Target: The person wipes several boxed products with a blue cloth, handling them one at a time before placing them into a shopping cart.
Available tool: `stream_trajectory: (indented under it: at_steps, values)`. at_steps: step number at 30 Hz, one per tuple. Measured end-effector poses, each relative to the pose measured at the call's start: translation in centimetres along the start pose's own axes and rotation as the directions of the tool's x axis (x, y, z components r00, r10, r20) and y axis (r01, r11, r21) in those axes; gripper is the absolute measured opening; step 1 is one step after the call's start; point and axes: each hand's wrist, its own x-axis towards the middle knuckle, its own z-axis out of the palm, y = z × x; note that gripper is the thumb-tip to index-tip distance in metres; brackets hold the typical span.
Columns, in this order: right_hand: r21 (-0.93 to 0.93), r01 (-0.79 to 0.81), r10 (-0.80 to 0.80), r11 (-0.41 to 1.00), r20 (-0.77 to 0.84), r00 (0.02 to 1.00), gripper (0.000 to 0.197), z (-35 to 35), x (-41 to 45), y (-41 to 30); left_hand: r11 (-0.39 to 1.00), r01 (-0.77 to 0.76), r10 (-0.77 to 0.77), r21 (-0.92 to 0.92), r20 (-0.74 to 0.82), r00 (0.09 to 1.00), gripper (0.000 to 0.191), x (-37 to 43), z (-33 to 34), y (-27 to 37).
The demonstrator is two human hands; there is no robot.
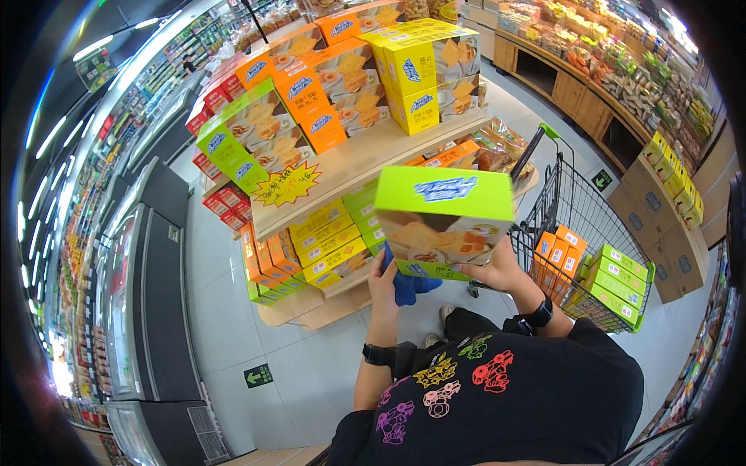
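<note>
Both hands hold a green biscuit box [446, 227] in front of the shelf, its picture side facing me. My right hand [495, 269] grips its lower right edge. At the lower left corner is my left hand [383, 281], fingers against the box. Something blue [411, 286], perhaps cloth, shows below the box; I cannot tell whether my left hand touches it. On the wooden display shelf [349, 160] beyond stand green boxes [250, 137], orange boxes [326, 87] and yellow boxes [419, 76]. The held box hides part of the shelf's right side.
At right, a black wire shopping cart [559, 192] carries orange boxes [559, 256] and green boxes [612, 282]. More boxes [326, 244] fill the lower shelf, with a yellow price sign [287, 184] above. Dark freezer cabinets [160, 303] line the left. Brown cartons [653, 215] stand beyond the cart.
</note>
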Motion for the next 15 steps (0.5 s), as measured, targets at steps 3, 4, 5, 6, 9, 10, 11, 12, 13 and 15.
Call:
stream_trajectory:
  at_steps: [3, 4, 5, 6, 9, 10, 11, 12, 13, 15]
  values:
    - [-0.150, 0.017, -0.007, 0.989, 0.067, 0.998, 0.064, 0.0, 0.1, -0.9, 0.932, -0.164, 0.196, 0.322, -0.069, 0.978, 0.034, 0.4, -0.8, -0.6]
    - [-0.174, 0.002, 0.017, 0.985, 0.107, 0.994, 0.066, 0.4, -0.1, -1.2, 0.895, -0.223, 0.261, 0.386, -0.049, 0.964, 0.032, 0.5, -1.4, -0.8]
    - [-0.197, -0.011, 0.041, 0.980, 0.146, 0.988, 0.068, 0.7, -0.2, -1.4, 0.895, -0.227, 0.267, 0.385, -0.053, 0.962, 0.032, 0.7, -2.1, -0.9]
    - [-0.246, -0.050, 0.103, 0.968, 0.205, 0.973, 0.068, 0.8, -0.4, -1.1, 0.947, -0.199, 0.254, 0.252, -0.210, 0.944, 0.031, 0.9, -1.9, -0.3]
    - [-0.271, -0.128, 0.215, 0.954, 0.325, 0.921, 0.061, 0.8, -0.2, -1.3, 0.966, -0.258, 0.238, -0.035, -0.285, 0.929, 0.034, -0.1, -0.9, 2.7]
    - [-0.262, -0.136, 0.224, 0.955, 0.345, 0.911, 0.060, 1.0, -0.4, -1.0, 0.939, -0.343, 0.313, -0.028, -0.341, 0.886, 0.035, -0.3, 0.0, 4.2]
    - [-0.265, -0.132, 0.223, 0.955, 0.348, 0.911, 0.060, 1.1, -0.6, -0.6, 0.905, -0.424, 0.384, -0.016, -0.395, 0.835, 0.036, -0.8, 0.9, 5.7]
    - [-0.245, -0.133, 0.220, 0.960, 0.369, 0.903, 0.063, 1.3, -0.8, 0.1, 0.904, -0.426, 0.385, -0.017, -0.398, 0.833, 0.036, -1.5, 2.0, 7.2]
    - [-0.225, -0.133, 0.215, 0.965, 0.392, 0.895, 0.066, 1.5, -0.8, 0.4, 0.868, -0.496, 0.448, -0.034, -0.379, 0.810, 0.038, -2.3, 3.0, 8.7]
    - [-0.206, -0.118, 0.198, 0.971, 0.424, 0.884, 0.066, 1.9, -0.6, 0.2, 0.820, -0.570, 0.516, -0.049, -0.368, 0.774, 0.039, -2.6, 3.3, 9.6]
